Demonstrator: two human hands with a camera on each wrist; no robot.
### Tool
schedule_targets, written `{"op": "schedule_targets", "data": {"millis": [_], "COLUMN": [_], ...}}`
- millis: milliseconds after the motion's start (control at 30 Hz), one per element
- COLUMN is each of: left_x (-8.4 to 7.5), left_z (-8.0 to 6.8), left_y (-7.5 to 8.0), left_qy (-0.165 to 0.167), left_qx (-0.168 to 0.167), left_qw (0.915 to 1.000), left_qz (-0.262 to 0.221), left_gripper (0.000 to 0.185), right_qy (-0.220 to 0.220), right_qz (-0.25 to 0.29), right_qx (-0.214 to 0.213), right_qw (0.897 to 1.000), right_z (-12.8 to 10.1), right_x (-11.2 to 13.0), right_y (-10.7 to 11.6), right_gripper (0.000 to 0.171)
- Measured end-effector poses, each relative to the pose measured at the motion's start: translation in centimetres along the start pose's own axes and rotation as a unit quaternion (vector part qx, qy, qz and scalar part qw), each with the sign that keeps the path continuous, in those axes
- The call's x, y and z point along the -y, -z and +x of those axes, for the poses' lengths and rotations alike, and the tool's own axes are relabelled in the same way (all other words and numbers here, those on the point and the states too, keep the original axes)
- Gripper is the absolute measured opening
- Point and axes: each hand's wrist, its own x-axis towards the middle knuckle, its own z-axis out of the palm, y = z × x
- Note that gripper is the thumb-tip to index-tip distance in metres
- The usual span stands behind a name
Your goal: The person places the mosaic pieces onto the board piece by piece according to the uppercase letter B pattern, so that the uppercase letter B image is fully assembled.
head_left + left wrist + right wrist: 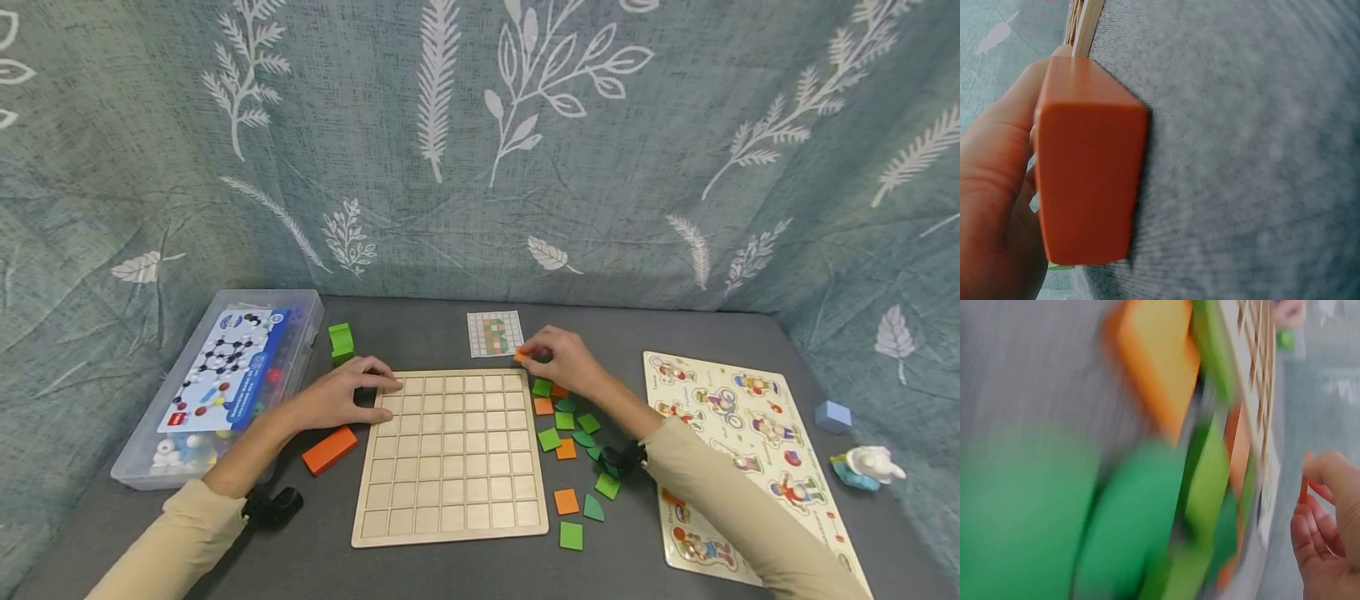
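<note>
A wooden grid board with empty square cells lies in the middle of the grey table. My left hand rests on its upper left corner with fingers laid flat, holding nothing. An orange block lies just beside that wrist and fills the left wrist view. My right hand hovers off the board's upper right corner and pinches a small orange tile between thumb and fingertips; the tile's edge shows in the right wrist view. A small pattern card lies just behind it.
Loose green and orange tiles lie scattered right of the board. A green block stands behind the left hand. A clear plastic box sits at the left, a peg puzzle at the right, with a blue cube and a toy figure.
</note>
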Motion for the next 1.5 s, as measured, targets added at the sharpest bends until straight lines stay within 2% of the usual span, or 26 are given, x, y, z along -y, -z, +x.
{"op": "schedule_targets", "data": {"millis": [133,267,467,633,1000,1200,1367,1500], "left_x": [0.0,-0.1,-0.3,-0.4,-0.2,-0.2,-0.4,-0.4], "left_z": [0.0,0.0,0.0,0.0,0.2,0.0,0.1,0.2], "left_y": [0.0,0.0,0.0,0.0,-0.1,0.0,0.0,0.0], "left_qy": [0.000,0.001,0.004,0.003,0.003,0.003,0.007,0.015], "left_qx": [-0.001,-0.003,-0.001,0.003,0.003,0.001,0.003,0.004], "left_qw": [1.0000,1.0000,0.9999,1.0000,1.0000,1.0000,1.0000,0.9999], "left_qz": [0.003,0.007,0.010,0.007,0.001,-0.004,-0.002,-0.001], "left_gripper": [0.041,0.041,0.041,0.041,0.041,0.041,0.040,0.040], "right_qy": [0.046,0.094,0.107,0.130,0.113,0.123,0.127,0.111], "right_qz": [0.042,0.069,0.065,0.054,0.017,0.007,-0.003,-0.011], "right_qx": [0.034,0.075,0.124,0.124,0.128,0.129,0.154,0.163], "right_qw": [0.997,0.990,0.984,0.982,0.985,0.984,0.980,0.980], "right_z": [0.5,1.3,2.5,3.0,3.3,3.3,3.3,2.7], "right_x": [2.4,4.9,7.4,8.2,8.7,8.6,8.7,9.0], "right_y": [-1.8,-3.8,-6.2,-7.3,-7.4,-7.4,-6.9,-5.7], "right_gripper": [0.017,0.017,0.018,0.018,0.016,0.016,0.020,0.026]}}
